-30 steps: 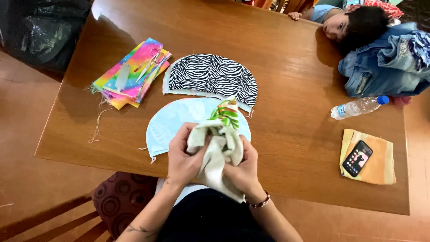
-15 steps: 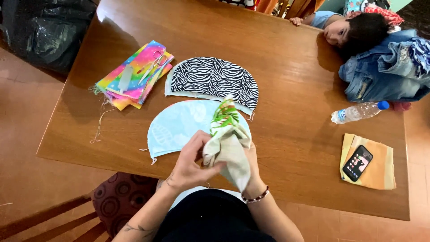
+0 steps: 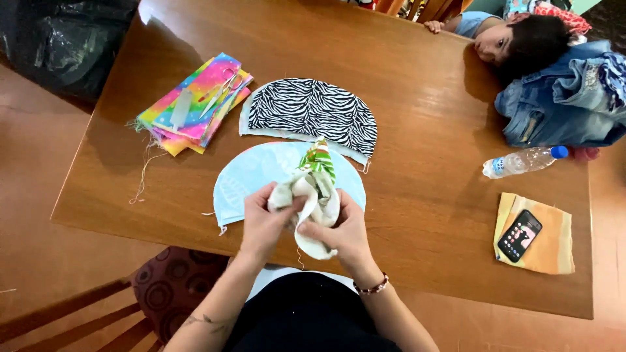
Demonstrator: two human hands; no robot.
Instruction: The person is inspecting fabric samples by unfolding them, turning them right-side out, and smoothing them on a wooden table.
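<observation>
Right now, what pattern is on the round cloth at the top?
Black and white zebra stripes on the zebra cloth, clearest in the head view.

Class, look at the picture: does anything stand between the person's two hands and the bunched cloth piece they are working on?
Nothing visible does. Left hand and right hand both already grip the bunched cream cloth piece, held above the light blue fabric piece.

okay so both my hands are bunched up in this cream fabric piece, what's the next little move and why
Probably keep easing the cream fabric piece through itself: the left hand and right hand both pinch it, and only its green striped tip pokes out, above the pale blue piece.
</observation>
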